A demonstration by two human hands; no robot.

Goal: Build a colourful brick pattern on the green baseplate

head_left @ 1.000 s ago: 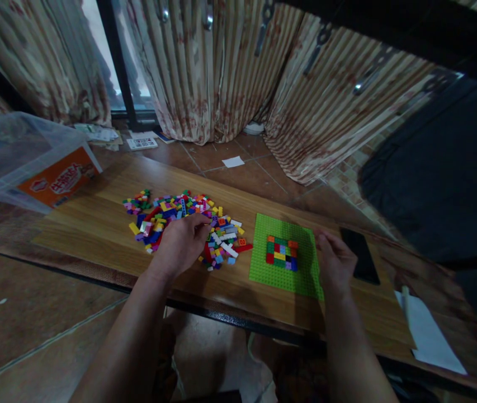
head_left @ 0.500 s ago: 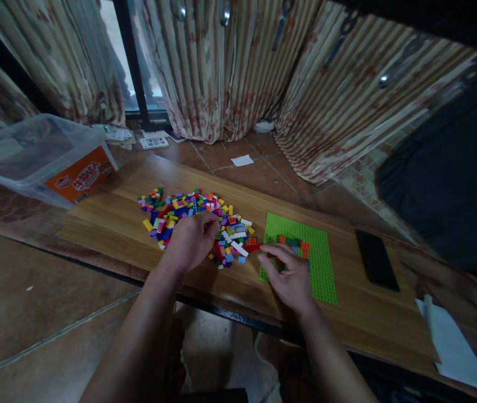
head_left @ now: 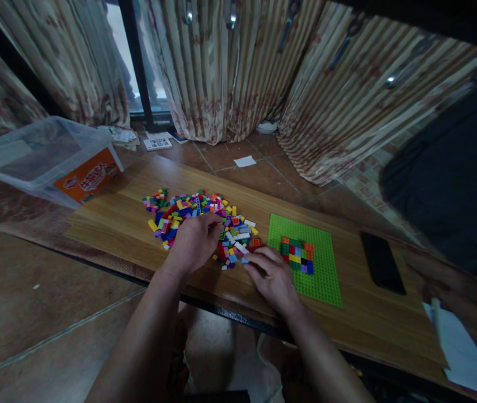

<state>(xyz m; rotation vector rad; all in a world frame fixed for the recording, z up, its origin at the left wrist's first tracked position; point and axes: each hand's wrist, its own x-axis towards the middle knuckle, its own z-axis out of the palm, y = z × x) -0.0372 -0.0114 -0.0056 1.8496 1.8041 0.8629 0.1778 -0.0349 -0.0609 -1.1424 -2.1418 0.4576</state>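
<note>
A pile of small coloured bricks [head_left: 182, 210] lies on the wooden table [head_left: 112, 224]. My left hand [head_left: 194, 243] rests on the pile's near edge with fingers curled down among the bricks; what it holds is hidden. My right hand [head_left: 274, 280] lies at the pile's right edge, fingers reaching toward the loose bricks beside the green baseplate [head_left: 324, 280]. A small block of coloured bricks [head_left: 297, 255] is fixed in the middle of the baseplate.
A clear plastic bin [head_left: 41, 159] with an orange label stands at the table's left end. A black phone [head_left: 383, 270] lies right of the baseplate, white paper [head_left: 460, 352] further right. Curtains hang behind, papers on the tiled floor.
My right hand moved from the baseplate's right side across it to the pile's right edge. My left hand stayed on the pile. The view shifted slightly.
</note>
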